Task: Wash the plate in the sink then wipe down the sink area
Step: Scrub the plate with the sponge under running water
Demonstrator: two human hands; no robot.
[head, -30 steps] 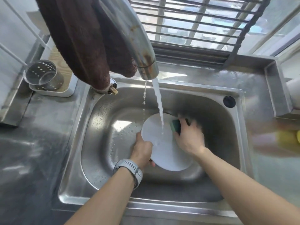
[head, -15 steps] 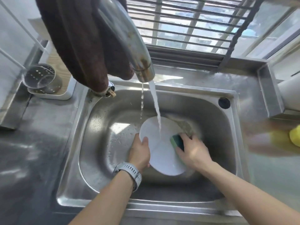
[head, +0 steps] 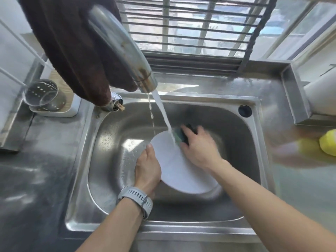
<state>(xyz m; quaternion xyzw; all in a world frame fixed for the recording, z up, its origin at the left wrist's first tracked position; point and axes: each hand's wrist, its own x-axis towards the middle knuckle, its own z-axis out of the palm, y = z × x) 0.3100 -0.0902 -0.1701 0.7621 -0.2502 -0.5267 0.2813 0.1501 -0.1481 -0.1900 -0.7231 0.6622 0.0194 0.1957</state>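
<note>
Scrubbing is the step in hand: the white plate (head: 179, 171) sits tilted inside the sink (head: 112, 179), at the centre of the basin, with the tap's stream (head: 163, 117) landing near its 12 o'clock edge. The left hand (head: 147, 168) grips the rim at about 9 o'clock, thumb on the face, fingers hidden behind. The right hand (head: 198, 148) is curled round a dark green sponge (head: 181, 136) and presses it against the plate at roughly 1 o'clock; it is blurred, so the exact finger placement cannot be told.

To do this well, I judge the left hand should keep a firm hold and turn the plate bit by bit, so the sponge covers the whole face and rim while the water carries residue away. A wet plate may slip, so keeping it low in the basin seems wise.

Outward, the tap (head: 127, 51) arches over from 11 o'clock with a brown cloth (head: 72, 48) draped on it. A perforated metal holder (head: 45, 95) stands on the worktop (head: 36, 179) at 10 o'clock; something yellow (head: 327, 143) lies at 3 o'clock.
</note>
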